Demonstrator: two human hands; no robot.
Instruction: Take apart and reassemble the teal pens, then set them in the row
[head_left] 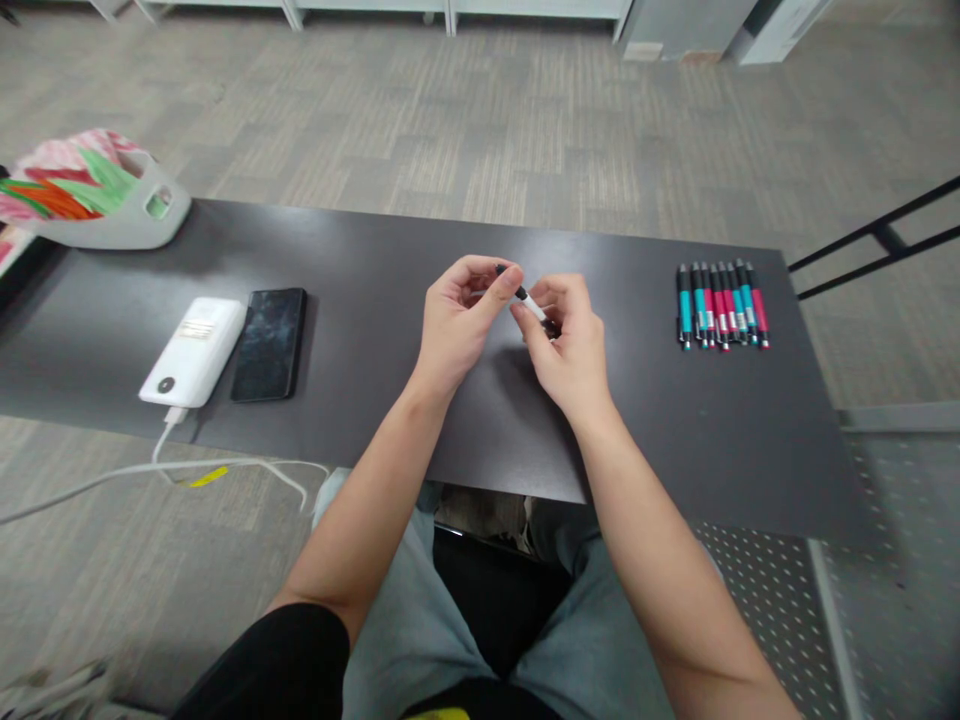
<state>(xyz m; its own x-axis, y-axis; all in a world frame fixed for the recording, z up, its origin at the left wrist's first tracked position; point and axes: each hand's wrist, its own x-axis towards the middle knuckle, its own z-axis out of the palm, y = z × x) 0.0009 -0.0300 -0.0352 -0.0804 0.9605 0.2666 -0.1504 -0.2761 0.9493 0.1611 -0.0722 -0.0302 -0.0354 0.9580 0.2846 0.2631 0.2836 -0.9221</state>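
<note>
A black-and-white pen (534, 304) is held between both hands above the middle of the dark table (367, 300). My left hand (465, 312) pinches its black upper end between thumb and fingers. The thumb and fingers of my right hand (568, 345) close around its white lower part, with a black end showing beside the palm. Part of the pen is hidden by the fingers. To the right of my right hand, a row of several teal and pink pens (722, 305) lies side by side on the table.
A black smartphone (270, 345) and a white power bank (195, 352) with a white cable (161, 440) lie on the left. A white basket (161, 215) of colourful items stands at the far left. A black metal frame (885, 235) is beyond the right edge.
</note>
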